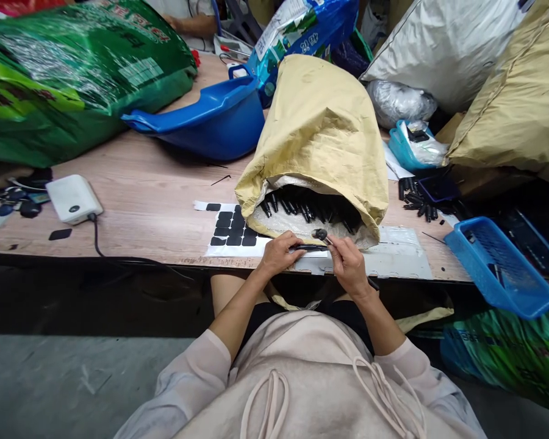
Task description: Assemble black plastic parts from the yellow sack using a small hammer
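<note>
My left hand (281, 253) is closed on one end of a thin black stick-like piece (312, 247), which lies level near the table's front edge. In my right hand (348, 263) is a short tool with a dark rounded head (320, 234), held just above that piece; its exact kind I cannot make out. Directly beyond both hands lies a yellow woven sack (324, 122), its mouth toward me. Many black tapered parts (306, 210) show inside the opening. Left of it, a white sheet of black rounded-square stickers (231, 228) lies partly under the sack.
A blue plastic scoop (224, 116) and a green bag (86, 73) stand at the left. Near the front edge sits a white box (74, 199) with a cable. At right, a blue basket (498, 268) overhangs the edge, near loose black parts (418, 198). Another person's arm (194, 25) shows behind.
</note>
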{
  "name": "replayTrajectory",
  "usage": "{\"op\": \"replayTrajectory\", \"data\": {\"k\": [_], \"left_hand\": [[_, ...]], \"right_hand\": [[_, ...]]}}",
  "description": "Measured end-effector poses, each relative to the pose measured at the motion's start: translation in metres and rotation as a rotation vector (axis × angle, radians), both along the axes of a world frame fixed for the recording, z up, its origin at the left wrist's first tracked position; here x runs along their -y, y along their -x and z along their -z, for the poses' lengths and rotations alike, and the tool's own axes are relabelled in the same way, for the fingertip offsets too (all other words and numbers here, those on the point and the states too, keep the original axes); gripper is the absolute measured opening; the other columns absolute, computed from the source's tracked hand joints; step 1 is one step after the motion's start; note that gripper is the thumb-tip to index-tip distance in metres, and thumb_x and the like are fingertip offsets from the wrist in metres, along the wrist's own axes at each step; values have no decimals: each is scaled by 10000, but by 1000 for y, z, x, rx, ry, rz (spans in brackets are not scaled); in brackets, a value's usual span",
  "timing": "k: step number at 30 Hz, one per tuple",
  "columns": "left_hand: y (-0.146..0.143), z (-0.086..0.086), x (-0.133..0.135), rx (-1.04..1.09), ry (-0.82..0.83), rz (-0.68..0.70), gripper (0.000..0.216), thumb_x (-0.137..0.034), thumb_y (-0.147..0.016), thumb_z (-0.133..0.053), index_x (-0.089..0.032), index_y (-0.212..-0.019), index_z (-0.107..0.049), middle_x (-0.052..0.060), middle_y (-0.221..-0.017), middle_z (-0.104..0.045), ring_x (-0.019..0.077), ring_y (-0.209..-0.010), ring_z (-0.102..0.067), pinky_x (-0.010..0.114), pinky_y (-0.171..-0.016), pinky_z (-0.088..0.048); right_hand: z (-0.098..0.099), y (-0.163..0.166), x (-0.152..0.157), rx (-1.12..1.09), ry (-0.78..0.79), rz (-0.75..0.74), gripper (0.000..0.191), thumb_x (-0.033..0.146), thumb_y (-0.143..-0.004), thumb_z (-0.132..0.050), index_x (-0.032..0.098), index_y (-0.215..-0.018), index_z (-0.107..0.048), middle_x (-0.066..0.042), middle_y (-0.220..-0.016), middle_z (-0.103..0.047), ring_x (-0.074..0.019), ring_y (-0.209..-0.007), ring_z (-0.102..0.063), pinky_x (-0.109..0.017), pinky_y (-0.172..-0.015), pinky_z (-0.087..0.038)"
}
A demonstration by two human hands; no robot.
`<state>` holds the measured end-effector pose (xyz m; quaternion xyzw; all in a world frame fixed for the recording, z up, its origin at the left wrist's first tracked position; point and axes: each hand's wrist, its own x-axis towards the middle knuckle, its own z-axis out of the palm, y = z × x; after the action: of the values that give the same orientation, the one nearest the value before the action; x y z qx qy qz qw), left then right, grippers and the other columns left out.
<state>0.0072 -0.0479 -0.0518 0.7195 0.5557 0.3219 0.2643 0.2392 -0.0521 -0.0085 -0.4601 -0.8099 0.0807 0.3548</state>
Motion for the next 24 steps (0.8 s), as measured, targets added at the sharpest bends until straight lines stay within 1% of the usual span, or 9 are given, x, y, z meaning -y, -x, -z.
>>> {"op": "replayTrajectory", "data": {"k": [3, 7, 10, 14, 16, 21, 24], "left_hand": [[0, 1, 0, 18, 13, -6, 150, -307, -900, -768, -242, -1034, -789, 20, -943, -697, 184, -906, -671, 286, -821, -510], [0, 3, 1, 30, -3, -12, 161, -302, -900, -778, -249, -1049, -809, 22, -942, -696, 181, -895, -670, 280, -798, -506], [0, 5, 1, 36, -24, -4, 153, -283, -901, -779, -241, -1042, -821, 22, -922, -686, 173, -868, -664, 271, -775, -503], [-1, 5, 1, 19, -44, -9, 135, -241, -906, -761, -251, -1018, -834, 17, -900, -676, 158, -842, -654, 251, -762, -505], [-1, 6, 1, 20, -51, -13, 156, -241, -906, -762, -259, -1043, -835, 17, -901, -679, 157, -844, -656, 248, -762, -509], [0, 8, 0, 32, -64, 5, 177, -273, -910, -771, -252, -1077, -828, 27, -936, -699, 175, -889, -676, 269, -797, -524], [0, 8, 0, 25, -50, 2, 184, -266, -905, -774, -239, -1080, -826, 31, -939, -702, 179, -887, -683, 277, -792, -524]], "right_hand": [[-1, 7, 7, 14, 22, -30, 347, 282, -1091, -464, 249, -1346, -697, -68, -975, -701, -175, -891, -685, -288, -855, -573], [-1, 9, 11, 21, 8, -52, 345, 249, -1083, -482, 265, -1334, -717, -65, -973, -701, -164, -914, -687, -276, -869, -575], [5, 11, 13, 27, 30, -61, 351, 243, -1082, -485, 280, -1342, -717, -58, -963, -701, -162, -918, -689, -280, -871, -583], [17, 14, 16, 23, 42, -88, 358, 208, -1074, -485, 280, -1325, -729, -50, -934, -693, -155, -866, -682, -262, -812, -580], [18, 13, 15, -3, 37, -78, 355, 199, -1068, -497, 283, -1323, -729, -48, -938, -695, -157, -864, -684, -263, -807, -578], [13, 4, 13, -99, 22, -32, 340, 215, -1065, -523, 290, -1330, -723, -51, -970, -705, -166, -902, -691, -284, -847, -577], [15, 1, 14, -85, 69, -40, 330, 229, -1071, -510, 288, -1309, -731, -48, -979, -717, -163, -903, -698, -280, -838, -579]]}}
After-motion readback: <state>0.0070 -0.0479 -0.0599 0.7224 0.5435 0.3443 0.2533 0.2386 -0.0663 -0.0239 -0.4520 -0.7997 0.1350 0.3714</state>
